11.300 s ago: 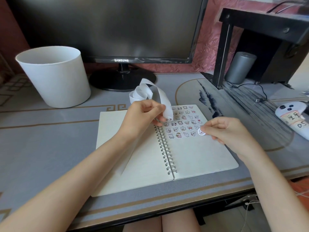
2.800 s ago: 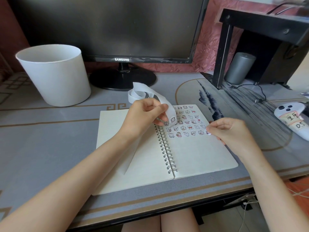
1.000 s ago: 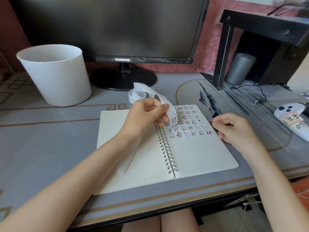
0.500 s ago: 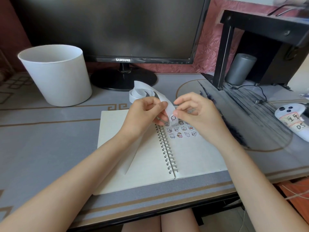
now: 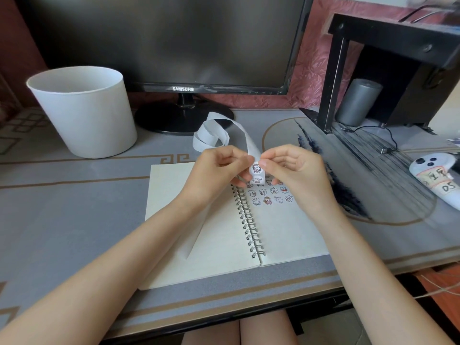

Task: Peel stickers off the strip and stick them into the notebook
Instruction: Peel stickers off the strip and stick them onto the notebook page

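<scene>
An open spiral notebook (image 5: pixel 286 235) lies on the desk, with rows of small cartoon stickers (image 5: pixel 270 196) on the upper part of its right page. My left hand (image 5: pixel 216 173) grips a white sticker strip (image 5: pixel 239 135) above the spiral; the strip curls back toward the monitor, and its loose tail hangs under my wrist. Two round stickers show on the strip near my fingers. My right hand (image 5: pixel 293 173) pinches the upper round sticker (image 5: pixel 256 168) at its right edge with thumb and forefinger. Some of the stuck stickers are hidden behind my hands.
A white bucket (image 5: pixel 84 110) stands at the back left. A Samsung monitor (image 5: pixel 174 43) on its stand fills the back. A black shelf frame (image 5: pixel 388 56) with a grey cylinder (image 5: pixel 358 102) is at the right, and a white controller (image 5: pixel 438 181) lies at the right edge.
My right hand left the right page, where it pressed a sticker down, and came up to the strip, now pinching a round sticker. My left hand has kept holding the strip.
</scene>
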